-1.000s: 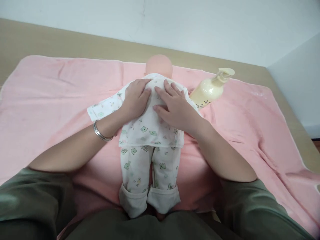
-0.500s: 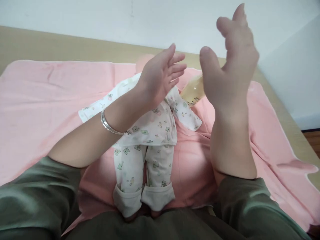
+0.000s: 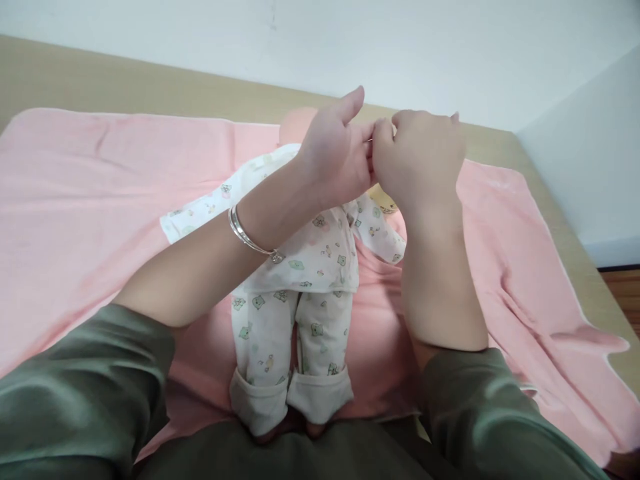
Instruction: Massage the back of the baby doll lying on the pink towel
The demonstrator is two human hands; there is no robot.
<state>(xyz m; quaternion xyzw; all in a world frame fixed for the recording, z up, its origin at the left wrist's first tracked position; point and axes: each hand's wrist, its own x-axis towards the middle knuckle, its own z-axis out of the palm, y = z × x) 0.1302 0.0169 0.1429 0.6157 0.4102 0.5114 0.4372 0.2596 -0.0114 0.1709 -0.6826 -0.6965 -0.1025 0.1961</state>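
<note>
My left hand (image 3: 337, 157) is raised palm up, thumb apart and fingers stretched towards the right; a silver bangle circles its wrist. Closed around its fingertips is my right hand (image 3: 420, 157), seen from the back. Beneath both hands lies a baby-sized figure (image 3: 323, 267) in a white top and trousers printed with small animals. Its head (image 3: 295, 127) is mostly covered by my left hand, and whether it is a doll or a baby I cannot tell. A pale yellow bottle (image 3: 384, 201) with dark print shows partly behind my right hand, near the figure's sleeve.
A pink blanket (image 3: 125, 173) with some creases is spread under the figure. It lies on a light wooden surface (image 3: 175, 83) that meets a white wall (image 3: 320, 47) at the back. The figure's feet reach my lap (image 3: 280, 457).
My right hand has come down and left from its raised, spread pose and closed on my left hand's fingertips. My left hand has shifted slightly right. The figure lies as before.
</note>
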